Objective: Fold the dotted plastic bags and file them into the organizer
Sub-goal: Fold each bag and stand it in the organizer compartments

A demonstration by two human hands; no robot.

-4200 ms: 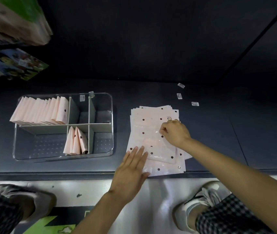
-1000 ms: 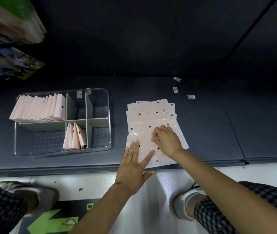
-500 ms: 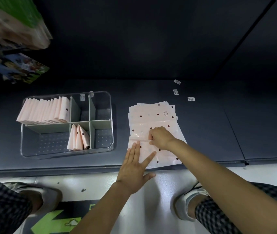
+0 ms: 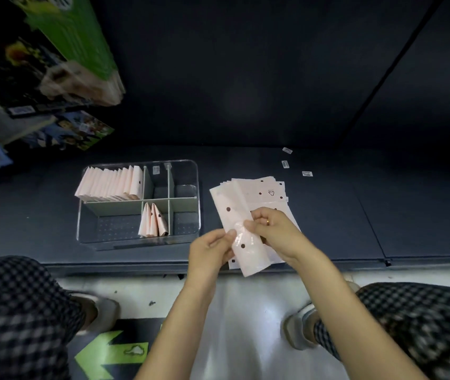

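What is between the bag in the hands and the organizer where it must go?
Nothing visible. Both hands, left and right, hold the folded bag over the shelf edge. The dark shelf between it and the organizer is bare; the front compartment beside the three filed bags has room.

Dark grey shelf board point(image 4: 328, 215) under a dark back panel point(image 4: 245, 78). Three small white labels point(image 4: 285, 164) lying apart at the board's rear. Green-topped printed packages point(image 4: 67, 50) stacked upper left, blurred. Pale glossy floor point(image 4: 232, 325) with a green arrow marking point(image 4: 108, 355). Grey shoes point(image 4: 296, 330) and black-and-white checked trousers point(image 4: 424, 325).
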